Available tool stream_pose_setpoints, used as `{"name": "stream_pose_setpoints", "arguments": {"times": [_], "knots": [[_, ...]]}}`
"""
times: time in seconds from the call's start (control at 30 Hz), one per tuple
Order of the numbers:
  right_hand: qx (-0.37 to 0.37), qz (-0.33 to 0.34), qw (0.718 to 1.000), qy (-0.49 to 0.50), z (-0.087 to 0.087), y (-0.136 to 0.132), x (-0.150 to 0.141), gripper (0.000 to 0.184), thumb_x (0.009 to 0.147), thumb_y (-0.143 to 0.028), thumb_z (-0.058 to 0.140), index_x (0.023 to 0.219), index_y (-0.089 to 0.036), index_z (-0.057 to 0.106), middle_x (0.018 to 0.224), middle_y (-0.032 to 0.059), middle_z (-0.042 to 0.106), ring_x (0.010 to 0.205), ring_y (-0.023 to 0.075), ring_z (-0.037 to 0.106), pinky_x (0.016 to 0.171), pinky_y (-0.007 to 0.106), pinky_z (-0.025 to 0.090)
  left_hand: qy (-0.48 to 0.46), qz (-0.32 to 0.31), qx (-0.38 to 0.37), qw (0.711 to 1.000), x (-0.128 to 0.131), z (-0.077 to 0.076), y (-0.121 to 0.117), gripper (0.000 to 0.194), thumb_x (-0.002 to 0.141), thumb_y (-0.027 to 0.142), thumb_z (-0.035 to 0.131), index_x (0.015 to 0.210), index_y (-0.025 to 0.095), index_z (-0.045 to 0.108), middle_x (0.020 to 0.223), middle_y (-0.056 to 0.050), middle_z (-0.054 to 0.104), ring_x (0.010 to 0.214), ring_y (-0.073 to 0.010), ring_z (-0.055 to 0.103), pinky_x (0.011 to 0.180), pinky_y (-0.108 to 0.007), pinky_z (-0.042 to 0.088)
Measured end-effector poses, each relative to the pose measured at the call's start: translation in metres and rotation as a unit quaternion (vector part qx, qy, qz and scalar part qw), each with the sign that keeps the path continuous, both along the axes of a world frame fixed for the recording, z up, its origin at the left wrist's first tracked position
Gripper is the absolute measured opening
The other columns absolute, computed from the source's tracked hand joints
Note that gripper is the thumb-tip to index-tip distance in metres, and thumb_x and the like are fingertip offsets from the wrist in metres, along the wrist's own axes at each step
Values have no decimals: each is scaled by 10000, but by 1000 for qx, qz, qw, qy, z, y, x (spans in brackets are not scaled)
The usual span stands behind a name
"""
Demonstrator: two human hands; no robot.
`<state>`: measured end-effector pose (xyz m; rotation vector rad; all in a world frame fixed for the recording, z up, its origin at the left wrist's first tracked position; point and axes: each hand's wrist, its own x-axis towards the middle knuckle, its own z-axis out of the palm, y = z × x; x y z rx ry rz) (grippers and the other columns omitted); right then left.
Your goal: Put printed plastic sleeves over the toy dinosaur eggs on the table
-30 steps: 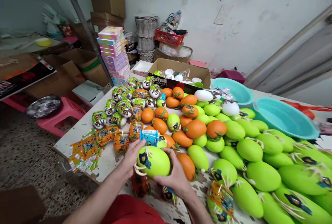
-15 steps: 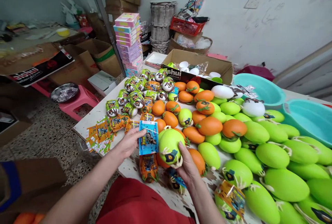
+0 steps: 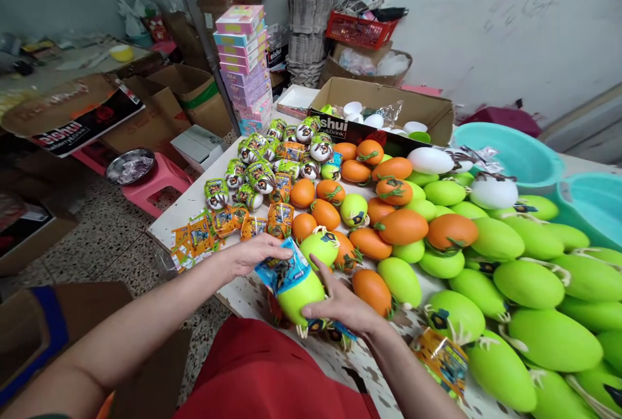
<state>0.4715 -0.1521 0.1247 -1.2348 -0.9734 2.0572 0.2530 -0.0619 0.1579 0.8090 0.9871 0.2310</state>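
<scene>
Left hand (image 3: pixel 255 254) is pinching a glossy blue printed plastic wrapper (image 3: pixel 286 267), grip narrow; lettering is blurring, can't read. Right hand (image 3: pixel 345 302) is keeping its grip wide, thumb lying on a smooth lime-green egg-shaped toy (image 3: pixel 299 301), fingers spreading beside it. Toy is sitting between the hands near the worktop (image 3: pixel 187 208) edge, one end showing below the wrapper, pale cord-like strands hanging at its lower end.

Writing: an open brown cardboard box with a black printed band (image 3: pixel 383 98) is showing "shui" and "&Drink"; a brown carton with a black label at far left (image 3: pixel 87 124) is showing "eishui".

Right side: smooth lime-green eggs with pale strands (image 3: pixel 549 339) are piling up. Middle: orange eggs with green stringy trim (image 3: pixel 403 226) are lying among green ones. Left: white eggs in green printed wraps (image 3: pixel 261 176) are clustering; flat orange printed packets (image 3: pixel 201 231) are overlapping just beside. Pastel cardboard boxes (image 3: pixel 245 82) are standing stacked behind. A round teal plastic basin (image 3: pixel 515 153) is sitting at the back right.
</scene>
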Motion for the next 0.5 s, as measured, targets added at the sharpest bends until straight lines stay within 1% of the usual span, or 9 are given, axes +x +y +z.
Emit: {"name": "stream_pose_setpoints", "arguments": {"times": [0.07,0.13,0.2,0.27,0.33,0.37,0.4,0.43,0.5], "knots": [[16,5,1000,-21,-2,2,-7,1047,557,-309,862,1428,-235,287,1452,99,411,1279,285,441,1090,465,314,35,-29,45,998,4,3,-4,268,662,371,769,738,115,754,685,-48,716,596,-154,604,619,-264,450],[24,9,1000,12,-5,2,-15,922,582,-318,844,1374,-224,380,1353,90,522,1199,293,512,1045,482,364,57,-46,94,993,6,7,-8,275,685,384,745,726,113,753,670,-37,705,614,-163,595,605,-261,434],[25,-5,998,62,-6,0,-22,794,604,-313,829,1298,-204,460,1234,80,612,1102,290,576,985,477,420,48,-49,149,987,5,13,-9,281,717,393,716,766,120,758,744,-41,719,690,-188,612,646,-273,448],[17,-47,993,104,-5,-2,-28,739,607,-297,825,1256,-201,484,1182,72,643,1058,284,601,952,461,448,35,-3,216,976,-1,18,-9,294,734,375,710,913,146,752,931,-55,729,855,-221,628,758,-288,463],[5,-87,985,146,0,-4,-31,748,601,-287,824,1258,-219,475,1196,66,642,1067,286,604,946,454,458,43,106,271,956,-10,21,-9,409,730,359,728,1103,195,691,1133,-63,683,1032,-242,595,848,-291,452],[-3,-96,981,170,3,-6,-32,756,598,-291,823,1263,-227,470,1200,66,643,1069,291,607,941,457,465,48,160,277,946,-14,20,-11,475,728,366,735,1171,216,652,1196,-66,656,1085,-246,575,864,-288,449],[-10,-98,977,189,7,-7,-34,763,593,-298,822,1266,-232,469,1199,66,645,1068,297,610,938,461,469,47,195,260,945,-19,18,-15,515,727,389,736,1203,225,629,1224,-72,640,1101,-249,569,857,-286,455],[-16,-97,974,202,9,-8,-35,769,589,-305,822,1269,-233,470,1194,67,649,1065,302,613,939,465,470,38,205,224,952,-22,14,-20,528,725,424,732,1200,220,629,1217,-83,644,1082,-254,581,828,-287,468],[-21,-99,973,207,12,-10,-38,792,590,-313,821,1289,-232,457,1185,70,653,1070,307,612,944,468,470,4,167,126,978,-26,4,-35,531,710,476,730,1148,184,656,1132,-110,681,982,-261,625,746,-289,492]]}}
